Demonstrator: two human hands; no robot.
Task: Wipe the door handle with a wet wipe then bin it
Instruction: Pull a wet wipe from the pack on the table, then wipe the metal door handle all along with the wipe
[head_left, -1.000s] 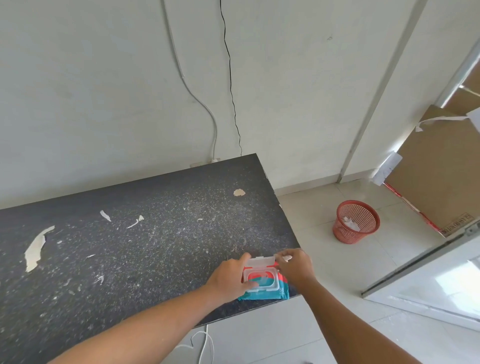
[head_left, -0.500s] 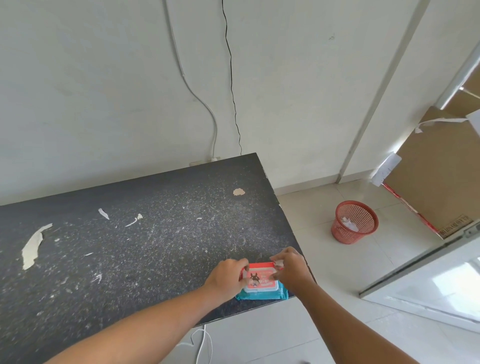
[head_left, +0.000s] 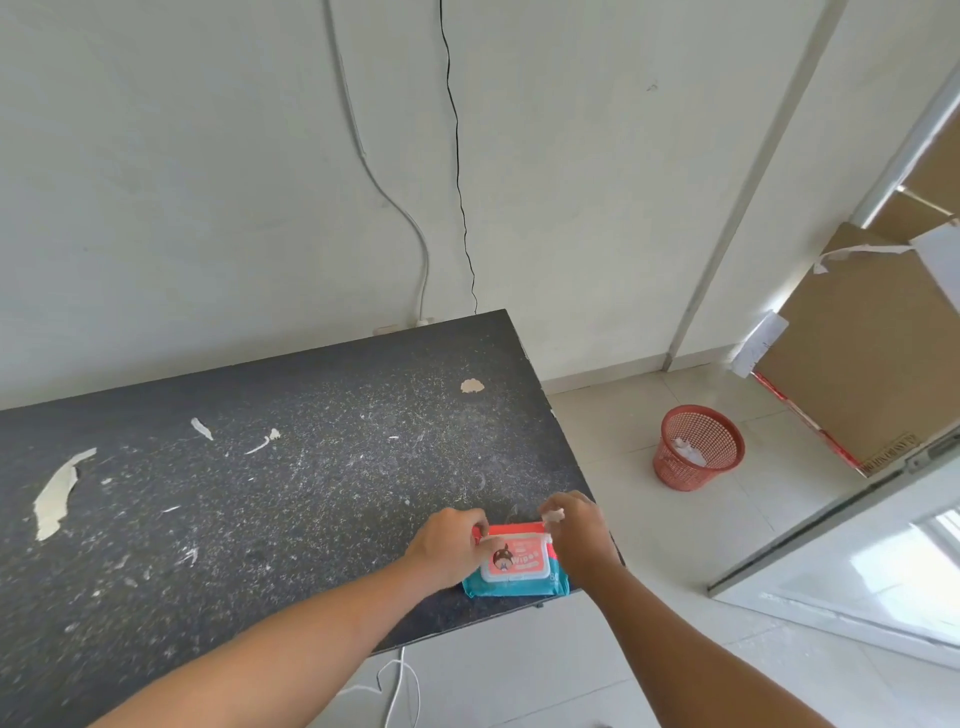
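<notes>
Reaching in from the bottom of the frame, two bare forearms converge on a pack of wet wipes (head_left: 514, 569) lying flat at the near right corner of a dark, speckled worktop (head_left: 291, 467). The left hand (head_left: 449, 545) rests curled against the pack's left side, fingers bent onto the closed white lid and the pack beneath it. The right hand (head_left: 576, 530) arches over the pack's far right corner, wrist raised, fingertips pinched on a small crumpled bit of white wet wipe (head_left: 553, 515) just above the pack's red upper edge. The pack shows a teal wrapper with a pink-and-white label on the lid. A white cable (head_left: 400, 691) loops on the floor below the worktop's near edge. Pale chips and scuffs mark the worktop's surface farther back. Beyond the right edge, well apart from the hands, a red mesh bin (head_left: 696, 449) stands on the light tiled floor with something white inside. A large sheet of cardboard (head_left: 872, 374) leans at the right, past a white door's edge (head_left: 831, 525). A white cord and a thin black wire run down the back wall (head_left: 208, 182).
</notes>
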